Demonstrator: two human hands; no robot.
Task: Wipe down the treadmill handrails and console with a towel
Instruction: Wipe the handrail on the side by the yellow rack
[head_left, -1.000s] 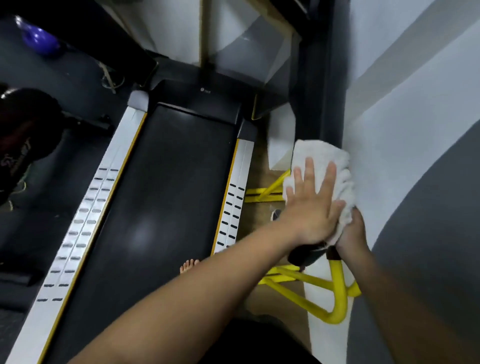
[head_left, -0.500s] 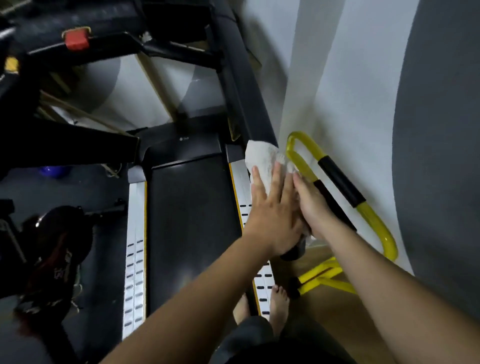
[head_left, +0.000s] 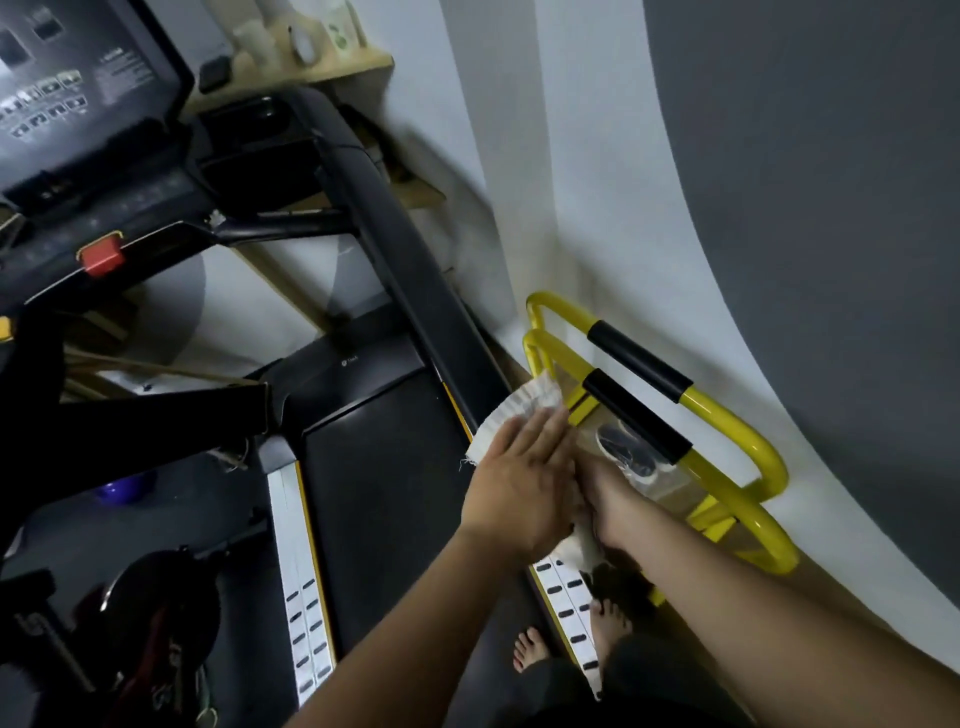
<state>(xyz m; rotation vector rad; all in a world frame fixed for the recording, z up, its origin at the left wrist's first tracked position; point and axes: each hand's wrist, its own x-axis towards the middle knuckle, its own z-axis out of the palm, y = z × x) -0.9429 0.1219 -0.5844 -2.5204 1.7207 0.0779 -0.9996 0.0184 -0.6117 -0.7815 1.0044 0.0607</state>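
The white towel (head_left: 522, 413) is wrapped over the near end of the treadmill's black right handrail (head_left: 421, 280). My left hand (head_left: 519, 488) lies flat on top of it, fingers straight and pressing. My right hand (head_left: 610, 501) is against the towel's right side. Its fingers are hidden behind the left hand, and a tail of towel hangs below between the two hands. The dark console (head_left: 78, 104) with its red safety key (head_left: 101, 257) is at the upper left. The left handrail (head_left: 156, 415) crosses the left side.
A yellow tubular frame (head_left: 737, 431) with black grips stands just right of my hands, against the grey and white wall. A wooden shelf (head_left: 332, 67) holding bottles is behind the console. The treadmill belt (head_left: 384, 499) and my bare feet (head_left: 530, 652) are below. Dark gym gear (head_left: 156, 613) is at lower left.
The view has swung upward, bringing the console and shelf into sight. Both hands have stayed on the towel at the near end of the right handrail.
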